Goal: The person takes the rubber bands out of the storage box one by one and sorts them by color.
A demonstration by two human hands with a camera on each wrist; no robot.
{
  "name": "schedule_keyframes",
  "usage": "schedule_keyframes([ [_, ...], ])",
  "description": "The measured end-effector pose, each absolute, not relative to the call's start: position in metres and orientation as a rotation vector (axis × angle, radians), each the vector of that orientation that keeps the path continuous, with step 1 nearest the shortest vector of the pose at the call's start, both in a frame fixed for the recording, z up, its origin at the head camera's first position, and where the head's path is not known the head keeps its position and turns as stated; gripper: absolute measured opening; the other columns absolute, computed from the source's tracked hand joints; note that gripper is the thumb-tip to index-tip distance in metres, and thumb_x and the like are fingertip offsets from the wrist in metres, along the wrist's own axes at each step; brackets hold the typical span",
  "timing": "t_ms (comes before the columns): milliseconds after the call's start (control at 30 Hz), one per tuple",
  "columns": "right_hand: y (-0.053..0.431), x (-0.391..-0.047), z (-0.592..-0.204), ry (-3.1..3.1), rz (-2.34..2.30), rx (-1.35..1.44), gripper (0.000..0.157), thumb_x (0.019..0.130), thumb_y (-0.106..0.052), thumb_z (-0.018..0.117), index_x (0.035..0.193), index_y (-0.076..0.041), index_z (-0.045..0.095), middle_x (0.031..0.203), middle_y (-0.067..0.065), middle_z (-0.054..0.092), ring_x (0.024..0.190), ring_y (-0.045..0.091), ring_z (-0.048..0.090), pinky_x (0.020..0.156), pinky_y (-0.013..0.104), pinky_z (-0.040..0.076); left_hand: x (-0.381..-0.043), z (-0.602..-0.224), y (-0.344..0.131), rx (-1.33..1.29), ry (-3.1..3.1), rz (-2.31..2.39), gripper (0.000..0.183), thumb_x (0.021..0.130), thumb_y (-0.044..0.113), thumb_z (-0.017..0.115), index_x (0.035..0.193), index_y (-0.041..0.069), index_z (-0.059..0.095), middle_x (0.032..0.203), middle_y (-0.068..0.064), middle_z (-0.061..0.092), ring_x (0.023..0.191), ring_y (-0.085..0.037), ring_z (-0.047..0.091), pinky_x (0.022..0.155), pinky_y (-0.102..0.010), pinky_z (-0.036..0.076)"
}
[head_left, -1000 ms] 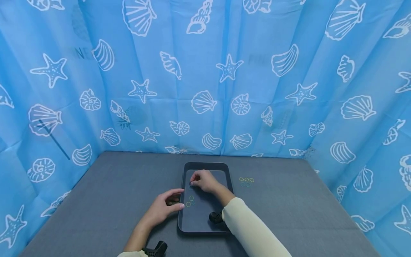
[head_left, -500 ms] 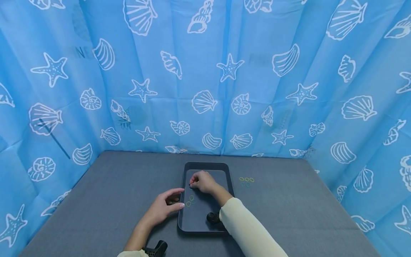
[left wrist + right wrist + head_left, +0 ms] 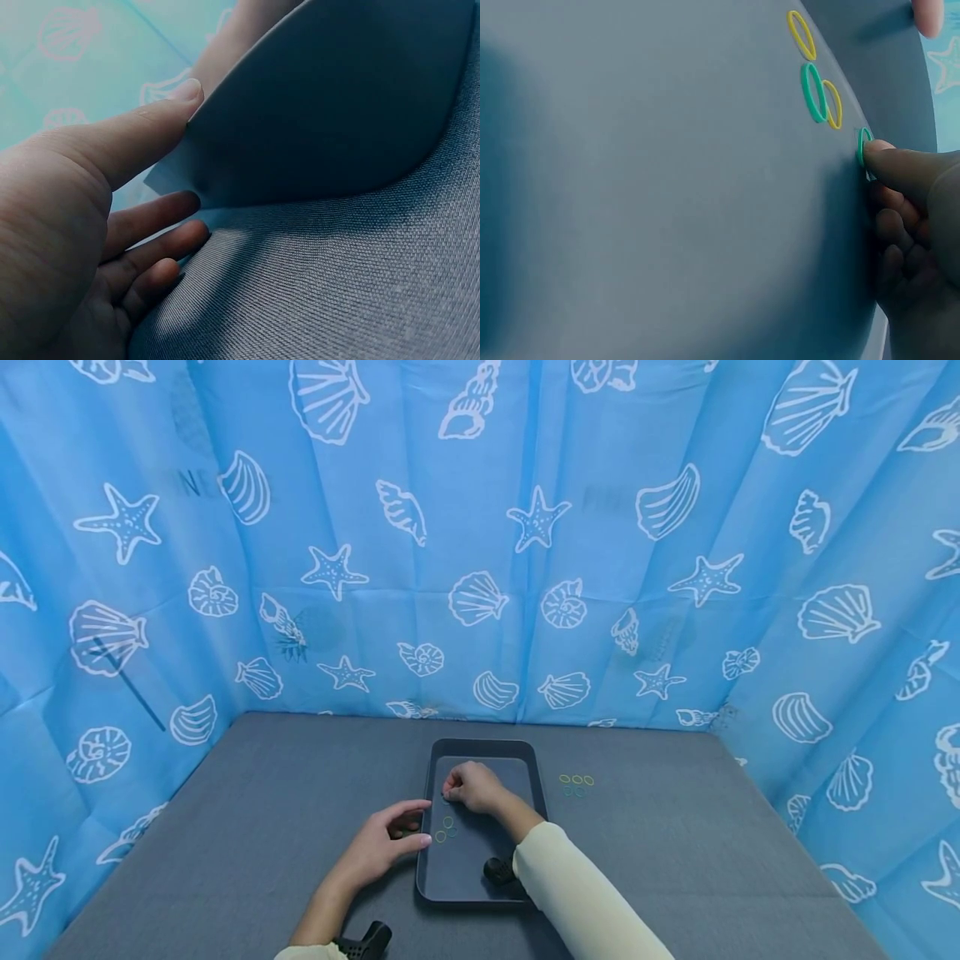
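Note:
In the head view my right hand (image 3: pixel 472 787) reaches over the dark tray (image 3: pixel 480 905), thumb and fingertips low over its far left floor. The right wrist view has them pinching the edge of a small green ring (image 3: pixel 860 150), part of it hidden by the thumb. Near it on the tray floor lie a second green ring (image 3: pixel 807 90), a yellow ring overlapping it, and another yellow ring (image 3: pixel 794 36). My left hand (image 3: pixel 378 843) is at the tray's left side, fingers spread. Its thumb touches the rim (image 3: pixel 225 81), and the other fingers are loosely bent beside the outer wall.
Right of the tray, on the grey tabletop (image 3: pixel 645 835), several yellow (image 3: pixel 559 779) and green rings lie in two rows. A blue curtain (image 3: pixel 480 652) with white shells and starfish surrounds the table at the back and sides. A black wrist camera (image 3: pixel 498 870) overlaps the tray.
My right hand has shifted very slightly toward me, and its forearm has swung a little to the left. The left hand stays at the tray's side.

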State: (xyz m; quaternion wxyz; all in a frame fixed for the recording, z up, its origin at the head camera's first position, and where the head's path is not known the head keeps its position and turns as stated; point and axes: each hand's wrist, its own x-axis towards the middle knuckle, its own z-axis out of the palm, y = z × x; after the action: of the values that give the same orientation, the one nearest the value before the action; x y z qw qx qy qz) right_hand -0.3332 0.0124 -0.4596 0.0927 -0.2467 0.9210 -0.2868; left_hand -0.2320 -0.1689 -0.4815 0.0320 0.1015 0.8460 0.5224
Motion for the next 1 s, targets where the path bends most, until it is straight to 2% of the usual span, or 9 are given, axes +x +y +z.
schedule_keyframes([
  [267,0.019,-0.336,-0.454,2.668,-0.971,-0.773,0.008,0.082,-0.015,0.059,0.075,-0.015,0.063,0.070,-0.006,0.055,0.063,0.009,0.050,0.057,0.024,0.040,-0.231,-0.480,-0.168,0.310,2.605,1.613,0.048,0.074,0.036,0.065,0.119,0.025,0.050,0.117,-0.002,0.051,0.097,-0.018,0.051,0.079,-0.040,0.040],
  [533,0.023,-0.335,-0.449,2.674,-1.015,-0.806,0.007,0.082,-0.015,0.059,0.076,-0.014,0.062,0.071,-0.005,0.056,0.063,0.010,0.050,0.058,0.025,0.040,-0.214,-0.449,-0.163,0.336,2.577,1.626,0.051,0.076,0.033,0.064,0.121,0.014,0.049,0.118,-0.012,0.050,0.099,-0.027,0.050,0.080,-0.043,0.039],
  [667,0.024,-0.332,-0.445,2.680,-1.022,-0.834,0.007,0.082,-0.015,0.058,0.076,-0.014,0.062,0.071,-0.005,0.055,0.063,0.009,0.049,0.057,0.024,0.041,-0.224,-0.467,-0.167,0.334,2.566,1.628,0.048,0.076,0.030,0.065,0.121,0.019,0.049,0.118,-0.009,0.050,0.099,-0.024,0.050,0.080,-0.043,0.039],
  [800,0.027,-0.329,-0.437,2.681,-1.035,-0.872,0.006,0.082,-0.015,0.059,0.077,-0.014,0.062,0.073,-0.006,0.054,0.064,0.009,0.049,0.056,0.024,0.041,-0.231,-0.481,-0.169,0.325,2.583,1.616,0.048,0.075,0.035,0.064,0.120,0.025,0.049,0.117,-0.003,0.051,0.098,-0.018,0.051,0.079,-0.040,0.040],
  [1000,0.034,-0.324,-0.425,2.698,-1.022,-0.914,0.005,0.082,-0.015,0.059,0.078,-0.015,0.061,0.076,-0.006,0.052,0.065,0.009,0.049,0.056,0.023,0.042,-0.232,-0.484,-0.170,0.338,2.592,1.625,0.048,0.075,0.037,0.064,0.119,0.026,0.050,0.116,0.000,0.051,0.097,-0.017,0.051,0.079,-0.039,0.040],
])
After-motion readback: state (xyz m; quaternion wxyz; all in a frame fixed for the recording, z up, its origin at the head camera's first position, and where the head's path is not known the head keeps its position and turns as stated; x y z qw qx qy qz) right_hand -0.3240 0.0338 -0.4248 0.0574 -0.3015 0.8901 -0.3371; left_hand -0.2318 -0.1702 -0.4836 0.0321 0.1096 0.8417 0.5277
